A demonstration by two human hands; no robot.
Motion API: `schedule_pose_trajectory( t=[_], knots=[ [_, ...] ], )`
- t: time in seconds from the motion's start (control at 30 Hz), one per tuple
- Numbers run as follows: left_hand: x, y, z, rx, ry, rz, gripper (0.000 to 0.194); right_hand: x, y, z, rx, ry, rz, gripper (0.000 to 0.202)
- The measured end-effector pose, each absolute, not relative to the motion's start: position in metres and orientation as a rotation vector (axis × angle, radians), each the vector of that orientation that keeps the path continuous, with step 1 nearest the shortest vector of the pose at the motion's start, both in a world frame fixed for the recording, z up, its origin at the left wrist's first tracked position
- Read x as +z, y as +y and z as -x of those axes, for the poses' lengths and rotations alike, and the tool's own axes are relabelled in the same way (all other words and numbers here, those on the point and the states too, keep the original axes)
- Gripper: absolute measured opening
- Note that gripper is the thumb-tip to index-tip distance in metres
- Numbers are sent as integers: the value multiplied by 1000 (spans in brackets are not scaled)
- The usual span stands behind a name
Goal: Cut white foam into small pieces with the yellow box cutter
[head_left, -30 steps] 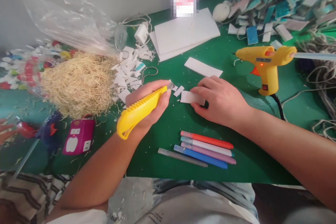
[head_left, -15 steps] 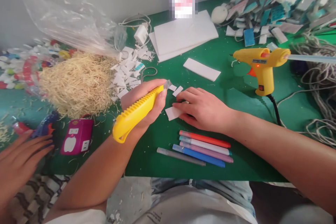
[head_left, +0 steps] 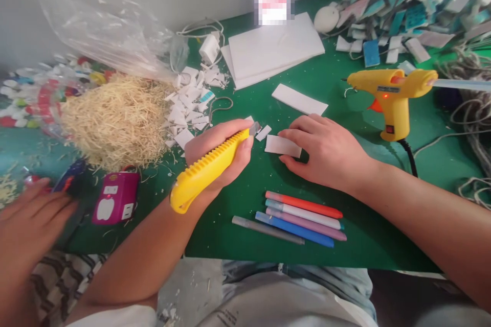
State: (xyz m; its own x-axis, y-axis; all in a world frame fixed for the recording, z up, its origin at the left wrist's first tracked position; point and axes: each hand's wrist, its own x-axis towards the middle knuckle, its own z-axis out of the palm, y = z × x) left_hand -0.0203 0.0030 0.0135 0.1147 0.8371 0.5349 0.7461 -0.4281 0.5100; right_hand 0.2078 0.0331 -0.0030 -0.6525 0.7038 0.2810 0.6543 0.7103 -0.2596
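My left hand (head_left: 240, 156) is wrapped around a yellow utility knife (head_left: 210, 166), its tip pointing away from me and to the right. A small white offcut (head_left: 263, 133) lies just beyond the knife's tip. To the right, my right hand (head_left: 326, 150) has a short white foam board piece (head_left: 282, 146) between thumb and fingers, flat on the table. Behind that hand rests a longer white strip (head_left: 299, 99). Several markers (head_left: 303, 212) lie side by side in front of my right hand.
A yellow hot glue gun (head_left: 395, 92) with its light on stands at the right, its cord trailing forward. White sheets (head_left: 276, 51) lie at the back. Straw-like shreds (head_left: 118, 120) and white scraps (head_left: 186, 117) are piled left. Another person's hand (head_left: 38, 214) is beside a magenta box (head_left: 115, 196).
My right hand has moved right with the white piece, which is now turned more level and farther from the knife. The left hand still grips the knife. The other person's hand has shifted slightly.
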Motion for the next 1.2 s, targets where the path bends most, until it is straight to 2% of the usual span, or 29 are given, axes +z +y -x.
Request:
schedule_pose_trajectory(
  t=[0.2, 0.47, 0.93, 1.2],
  knots=[
    [10, 7, 20, 1110, 1664, -2222, 22, -5, 34, -208, 186, -2583, 1074, 24],
    [6, 15, 26, 1199, 1736, -2030, 23, -7, 36, -206, 153, -2556, 1126, 23],
    [8, 9, 13, 1037, 1553, -2263, 16, -7, 34, -206, 270, -2567, 987, 25],
    [3, 10, 12, 1030, 1505, -2280, 19, -7, 34, -204, 277, -2572, 1016, 24]
  ],
)
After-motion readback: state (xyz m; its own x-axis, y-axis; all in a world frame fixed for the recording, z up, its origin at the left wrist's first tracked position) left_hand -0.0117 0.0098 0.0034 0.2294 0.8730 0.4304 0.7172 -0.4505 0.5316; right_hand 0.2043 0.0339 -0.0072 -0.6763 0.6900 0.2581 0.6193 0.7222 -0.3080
